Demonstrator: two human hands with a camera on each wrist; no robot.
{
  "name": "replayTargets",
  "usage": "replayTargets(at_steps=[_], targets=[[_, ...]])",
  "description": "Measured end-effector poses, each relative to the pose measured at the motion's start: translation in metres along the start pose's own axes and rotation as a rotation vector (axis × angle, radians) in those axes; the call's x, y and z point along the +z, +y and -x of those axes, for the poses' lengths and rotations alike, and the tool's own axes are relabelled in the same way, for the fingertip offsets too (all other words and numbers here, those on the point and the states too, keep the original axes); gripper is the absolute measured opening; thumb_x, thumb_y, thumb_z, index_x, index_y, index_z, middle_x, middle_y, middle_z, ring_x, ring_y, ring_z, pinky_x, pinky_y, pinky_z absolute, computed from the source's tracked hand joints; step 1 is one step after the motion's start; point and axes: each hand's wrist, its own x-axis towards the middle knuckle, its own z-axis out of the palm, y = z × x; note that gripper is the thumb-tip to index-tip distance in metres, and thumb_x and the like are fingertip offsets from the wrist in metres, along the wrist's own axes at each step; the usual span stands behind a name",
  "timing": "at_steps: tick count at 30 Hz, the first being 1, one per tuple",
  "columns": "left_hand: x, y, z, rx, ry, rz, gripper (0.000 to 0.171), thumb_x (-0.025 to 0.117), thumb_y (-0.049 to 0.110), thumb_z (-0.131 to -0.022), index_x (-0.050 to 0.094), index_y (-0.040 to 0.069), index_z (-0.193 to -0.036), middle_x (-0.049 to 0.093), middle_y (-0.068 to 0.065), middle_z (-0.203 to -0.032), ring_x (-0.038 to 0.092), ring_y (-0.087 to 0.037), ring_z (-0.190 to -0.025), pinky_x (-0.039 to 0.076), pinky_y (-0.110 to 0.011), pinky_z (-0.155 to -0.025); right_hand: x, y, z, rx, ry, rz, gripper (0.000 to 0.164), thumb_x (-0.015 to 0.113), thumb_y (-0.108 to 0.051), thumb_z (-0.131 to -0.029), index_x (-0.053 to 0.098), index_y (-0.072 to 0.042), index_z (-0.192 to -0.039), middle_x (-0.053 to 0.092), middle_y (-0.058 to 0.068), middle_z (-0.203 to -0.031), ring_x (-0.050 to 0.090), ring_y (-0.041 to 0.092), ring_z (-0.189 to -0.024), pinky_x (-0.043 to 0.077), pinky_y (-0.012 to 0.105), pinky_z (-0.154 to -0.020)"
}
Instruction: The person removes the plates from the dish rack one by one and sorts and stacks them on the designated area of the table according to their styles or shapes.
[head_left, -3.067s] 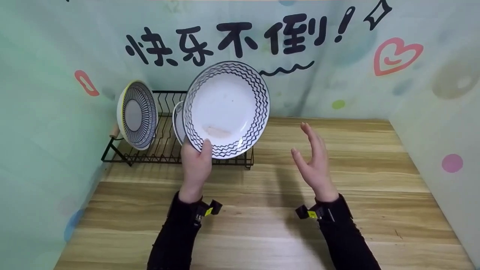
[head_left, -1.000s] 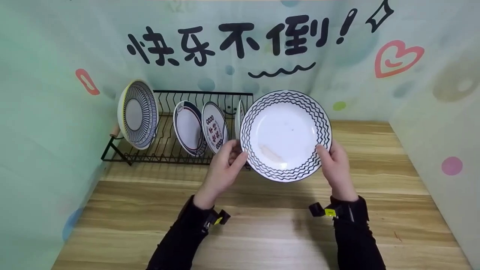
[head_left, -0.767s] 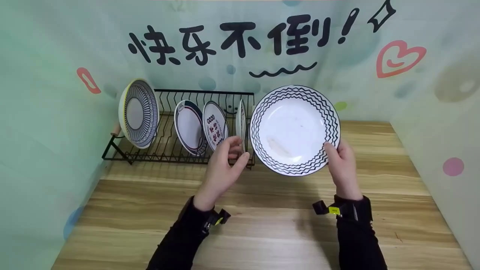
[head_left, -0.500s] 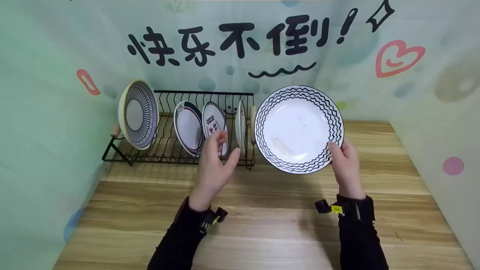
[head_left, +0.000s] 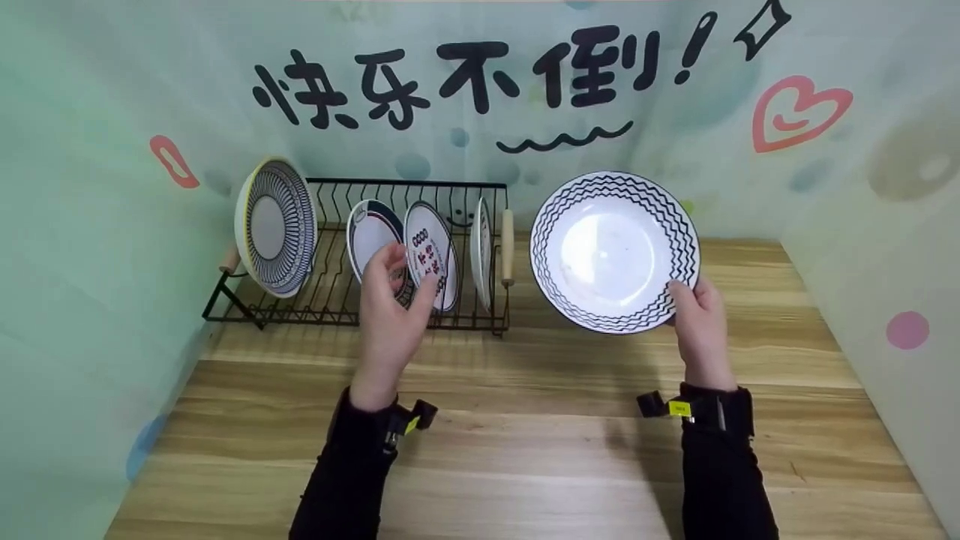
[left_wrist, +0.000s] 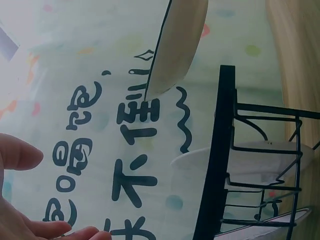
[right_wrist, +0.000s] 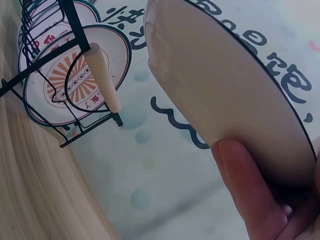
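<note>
My right hand [head_left: 701, 330] pinches a white plate [head_left: 611, 247] with a black zigzag border by its lower right rim, thumb on the front. In the right wrist view, fingers [right_wrist: 240, 185] press against the plate's underside. The plate is held up off the table, its face tilted toward me. My left hand [head_left: 390, 322] holds nothing; its fingers are loosely bent, thumb apart, in front of the dish rack [head_left: 409, 181]. In the head view it overlaps a dark-banded plate [head_left: 367, 232] and a plate with red characters [head_left: 442, 255], both standing in the rack.
At the rack's left end stands a yellow-rimmed bowl [head_left: 270, 225] with black line patterns. Another plate [head_left: 481, 255] stands edge-on near the right wooden handle [head_left: 508, 247]. The wooden table [head_left: 510, 465] is bounded by pale printed cloth walls [head_left: 847, 210].
The plate passed from my left hand to both hands, then to my right hand alone, and moved right. My left hand let go and drew back leftward in front of the rack.
</note>
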Motion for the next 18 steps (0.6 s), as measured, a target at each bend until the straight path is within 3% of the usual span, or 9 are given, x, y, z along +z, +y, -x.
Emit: replayTargets(at_steps=[10,18], targets=[[-0.017,-0.010,-0.009,-0.024,0.094,-0.083,0.063,0.067,0.014,-0.091,0.037,-0.010,-0.141,0.046,-0.024,-0.138,0.045,-0.032,-0.126,0.039,-0.043,-0.105,-0.013,0.005,-0.009,0.028,0.066,-0.045,0.024,0.044,-0.003,-0.097,0.056,0.008,-0.115,0.066,0.006,-0.086,0.066,0.016,-0.068,0.059,0.028,-0.060],[-0.031,-0.018,-0.018,-0.104,0.128,-0.042,0.064,0.067,0.012,-0.089,0.037,-0.011,-0.140,0.046,-0.027,-0.135,0.045,-0.036,-0.124,0.040,-0.050,-0.105,-0.025,0.005,-0.014,0.107,0.109,-0.078,0.023,0.044,-0.005,-0.099,0.055,0.005,-0.116,0.066,0.006,-0.088,0.068,0.016,-0.070,0.060,0.028,-0.064]])
